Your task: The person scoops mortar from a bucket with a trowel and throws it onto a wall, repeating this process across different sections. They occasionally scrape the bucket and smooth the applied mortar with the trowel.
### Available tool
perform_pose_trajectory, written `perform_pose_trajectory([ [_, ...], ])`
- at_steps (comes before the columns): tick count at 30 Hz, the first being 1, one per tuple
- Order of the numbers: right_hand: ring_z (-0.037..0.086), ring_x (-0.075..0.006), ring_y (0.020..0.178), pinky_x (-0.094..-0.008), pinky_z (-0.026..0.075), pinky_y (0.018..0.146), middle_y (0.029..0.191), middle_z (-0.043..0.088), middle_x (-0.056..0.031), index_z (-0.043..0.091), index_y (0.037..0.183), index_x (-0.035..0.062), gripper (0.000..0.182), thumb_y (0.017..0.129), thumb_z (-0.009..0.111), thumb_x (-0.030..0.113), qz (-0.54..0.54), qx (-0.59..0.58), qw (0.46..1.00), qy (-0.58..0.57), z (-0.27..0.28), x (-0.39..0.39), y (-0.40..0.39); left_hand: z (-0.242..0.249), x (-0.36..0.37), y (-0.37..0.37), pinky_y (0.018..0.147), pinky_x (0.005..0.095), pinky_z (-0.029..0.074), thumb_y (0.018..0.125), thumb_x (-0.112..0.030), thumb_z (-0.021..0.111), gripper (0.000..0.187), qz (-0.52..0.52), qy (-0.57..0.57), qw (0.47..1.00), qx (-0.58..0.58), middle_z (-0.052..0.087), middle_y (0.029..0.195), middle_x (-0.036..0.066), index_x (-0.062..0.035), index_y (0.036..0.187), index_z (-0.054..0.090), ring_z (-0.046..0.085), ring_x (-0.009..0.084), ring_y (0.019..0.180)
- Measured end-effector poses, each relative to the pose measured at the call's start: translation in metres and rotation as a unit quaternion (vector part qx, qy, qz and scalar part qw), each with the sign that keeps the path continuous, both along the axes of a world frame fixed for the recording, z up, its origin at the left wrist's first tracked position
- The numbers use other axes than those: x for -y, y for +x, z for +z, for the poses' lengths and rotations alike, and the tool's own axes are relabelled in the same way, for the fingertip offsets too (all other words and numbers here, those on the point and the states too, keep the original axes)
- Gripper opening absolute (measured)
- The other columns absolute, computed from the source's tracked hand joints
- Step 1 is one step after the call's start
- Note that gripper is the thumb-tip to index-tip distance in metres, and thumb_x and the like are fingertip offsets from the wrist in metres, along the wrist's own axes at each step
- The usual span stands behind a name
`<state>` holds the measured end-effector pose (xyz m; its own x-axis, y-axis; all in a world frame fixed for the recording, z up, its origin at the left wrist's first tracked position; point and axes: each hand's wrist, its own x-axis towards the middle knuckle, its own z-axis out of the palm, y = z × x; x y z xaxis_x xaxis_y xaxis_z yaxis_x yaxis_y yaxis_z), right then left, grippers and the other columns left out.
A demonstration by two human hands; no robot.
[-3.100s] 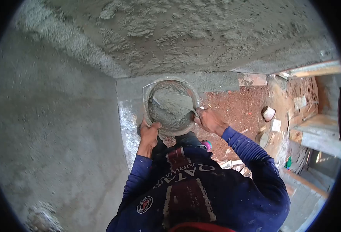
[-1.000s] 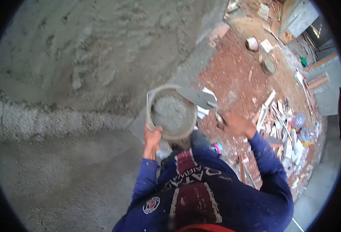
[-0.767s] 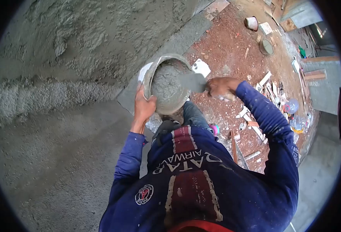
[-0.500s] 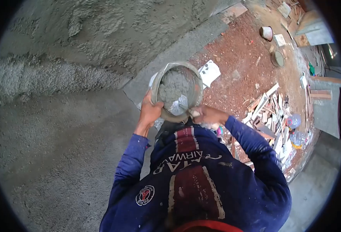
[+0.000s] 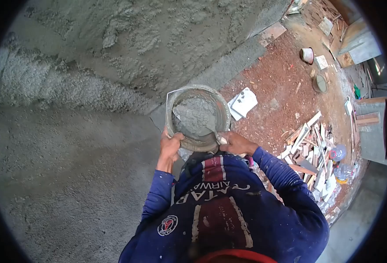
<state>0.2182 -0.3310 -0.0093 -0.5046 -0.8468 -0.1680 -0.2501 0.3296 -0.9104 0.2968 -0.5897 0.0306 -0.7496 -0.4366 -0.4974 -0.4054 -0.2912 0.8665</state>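
A round bucket [image 5: 225, 109] of wet grey mortar [image 5: 195, 115] is held in front of my body. My left hand [image 5: 170, 147] is closed on its left rim, thumb over the edge. At the near right rim, my right hand [image 5: 238, 143] is wrapped around the handle of a trowel [image 5: 220, 138]. The trowel's blade dips into the mortar and is mostly hidden by it. A thin wire handle [image 5: 169, 103] stands along the bucket's left side.
Rough wet plaster [image 5: 127, 52] covers the surface ahead. White tile pieces [image 5: 244, 103] lie on reddish soil right of the bucket. Farther right are a scrap pile [image 5: 309, 147], two small buckets [image 5: 307, 55], and clear plastic bottles [image 5: 340, 152].
The trowel blade, earlier showing shiny above the mortar near the front rim, is now largely sunk in it. The bucket sits slightly lower in view; both hands keep their holds.
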Motion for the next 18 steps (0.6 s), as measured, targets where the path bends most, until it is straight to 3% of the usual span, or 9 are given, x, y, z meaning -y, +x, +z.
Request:
perform_pose_trajectory([
  [3, 0.066, -0.0357, 0.099, -0.0424, 0.051, 0.089, 0.109, 0.067, -0.0235, 0.06, 0.12, 0.0013, 0.045, 0.081, 0.065, 0.024, -0.019, 0.027, 0.998, 0.051, 0.02, 0.009, -0.008, 0.006, 0.009, -0.005, 0.073, 0.0314, 0.052, 0.074, 0.008, 0.053, 0.058, 0.002, 0.056, 0.998, 0.017, 0.061, 0.109, 0.007, -0.0023, 0.132, 0.05, 0.06, 0.0182, 0.09],
  [5, 0.064, -0.0135, 0.063, -0.0289, 0.052, 0.052, 0.083, 0.066, -0.0061, 0.06, 0.113, 0.0058, 0.03, 0.088, 0.063, 0.021, -0.068, 0.258, 0.963, 0.05, 0.049, 0.01, -0.01, -0.013, 0.016, -0.009, 0.068, 0.0305, 0.052, 0.077, 0.008, 0.053, 0.055, 0.026, 0.082, 0.996, 0.01, 0.061, 0.103, 0.007, -0.0052, 0.13, 0.051, 0.06, 0.0169, 0.082],
  [6, 0.058, -0.0117, 0.054, -0.0258, 0.046, 0.042, 0.076, 0.062, -0.0051, 0.059, 0.109, 0.0048, 0.025, 0.09, 0.06, 0.02, -0.093, 0.387, 0.911, -0.11, 0.018, 0.01, -0.009, -0.011, 0.016, -0.02, 0.067, 0.0309, 0.052, 0.077, 0.007, 0.053, 0.054, 0.023, 0.075, 0.997, 0.004, 0.061, 0.103, 0.007, -0.0055, 0.13, 0.051, 0.06, 0.0172, 0.082],
  [7, 0.053, -0.0125, 0.047, -0.0279, 0.043, 0.038, 0.073, 0.059, -0.0058, 0.057, 0.109, 0.0015, 0.026, 0.089, 0.058, 0.018, -0.122, 0.644, 0.738, -0.16, 0.047, 0.009, -0.016, -0.011, 0.015, -0.025, 0.067, 0.0312, 0.052, 0.078, 0.007, 0.053, 0.053, 0.024, 0.069, 0.997, 0.002, 0.061, 0.103, 0.008, -0.0059, 0.129, 0.052, 0.06, 0.0174, 0.083],
  [9, 0.049, -0.0127, 0.048, -0.0259, 0.042, 0.038, 0.072, 0.054, -0.007, 0.054, 0.113, -0.0018, 0.035, 0.082, 0.057, 0.014, -0.059, 0.726, 0.62, -0.292, 0.067, 0.009, -0.032, -0.032, 0.028, -0.03, 0.069, 0.0315, 0.053, 0.076, 0.008, 0.053, 0.056, -0.001, 0.045, 0.998, 0.04, 0.061, 0.107, 0.008, -0.0052, 0.13, 0.051, 0.061, 0.0186, 0.086],
  [11, 0.042, -0.0099, 0.047, -0.0246, 0.037, 0.04, 0.069, 0.046, -0.003, 0.048, 0.115, -0.0008, 0.036, 0.083, 0.055, 0.015, -0.087, 0.702, 0.596, -0.381, 0.108, -0.001, -0.056, -0.038, 0.033, -0.035, 0.07, 0.0317, 0.054, 0.072, 0.01, 0.053, 0.06, 0.009, 0.059, 0.998, 0.02, 0.061, 0.109, 0.008, -0.0038, 0.13, 0.051, 0.062, 0.0201, 0.089],
  [13, 0.045, -0.0108, 0.049, -0.0258, 0.038, 0.039, 0.073, 0.048, -0.0057, 0.045, 0.122, -0.0025, 0.045, 0.084, 0.063, 0.013, -0.087, 0.595, 0.637, -0.482, 0.147, -0.023, -0.082, -0.061, 0.043, -0.03, 0.069, 0.0313, 0.054, 0.071, 0.011, 0.053, 0.061, 0.01, 0.032, 0.999, 0.035, 0.061, 0.11, 0.008, -0.0032, 0.13, 0.051, 0.062, 0.0204, 0.09],
  [17, 0.052, -0.012, 0.047, -0.0268, 0.045, 0.038, 0.076, 0.053, -0.0057, 0.037, 0.132, 0.0015, 0.058, 0.084, 0.07, 0.007, -0.281, 0.256, 0.72, -0.58, 0.229, -0.049, -0.14, -0.049, 0.043, -0.02, 0.062, 0.0315, 0.054, 0.07, 0.011, 0.054, 0.06, 0.063, 0.028, 0.996, 0.055, 0.062, 0.108, 0.009, -0.0024, 0.128, 0.051, 0.062, 0.0213, 0.087],
  [18, 0.053, -0.0118, 0.049, -0.0265, 0.046, 0.041, 0.077, 0.054, -0.0047, 0.033, 0.135, 0.0054, 0.06, 0.086, 0.068, 0.005, -0.319, 0.158, 0.721, -0.594, 0.236, -0.046, -0.164, -0.043, 0.042, -0.019, 0.049, 0.0323, 0.049, 0.072, 0.01, 0.053, 0.051, 0.076, 0.01, 0.994, 0.082, 0.062, 0.096, 0.009, -0.0022, 0.122, 0.052, 0.059, 0.0216, 0.068],
])
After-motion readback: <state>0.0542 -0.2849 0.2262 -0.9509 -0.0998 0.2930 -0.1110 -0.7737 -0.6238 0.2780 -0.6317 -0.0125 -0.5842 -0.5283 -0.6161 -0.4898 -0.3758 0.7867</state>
